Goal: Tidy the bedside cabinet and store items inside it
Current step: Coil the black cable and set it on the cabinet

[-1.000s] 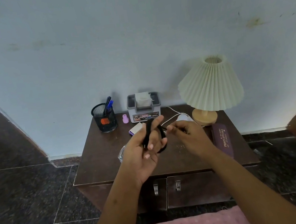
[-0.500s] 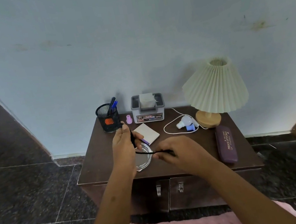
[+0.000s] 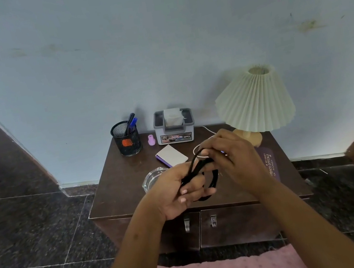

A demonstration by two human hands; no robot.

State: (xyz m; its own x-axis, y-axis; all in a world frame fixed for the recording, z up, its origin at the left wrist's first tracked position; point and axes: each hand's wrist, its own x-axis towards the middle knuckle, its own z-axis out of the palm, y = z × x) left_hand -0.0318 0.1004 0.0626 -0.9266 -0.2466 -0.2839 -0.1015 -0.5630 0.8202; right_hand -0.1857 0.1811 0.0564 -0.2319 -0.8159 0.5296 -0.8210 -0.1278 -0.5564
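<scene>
Black cord: looped, held above the surface of the bedside cabinet. It is clasped in the curled fingers of the left hand and pinched at its upper end by the right hand. Also set on the surface: pen holder, pink bottle, tissue box, notepad, glass dish, lamp, purple case. The cabinet doors are seen closed.

Blk cord, looped, above cabinet

Both hands, left and right, gripping looped black cord above bedside cabinet
</scene>
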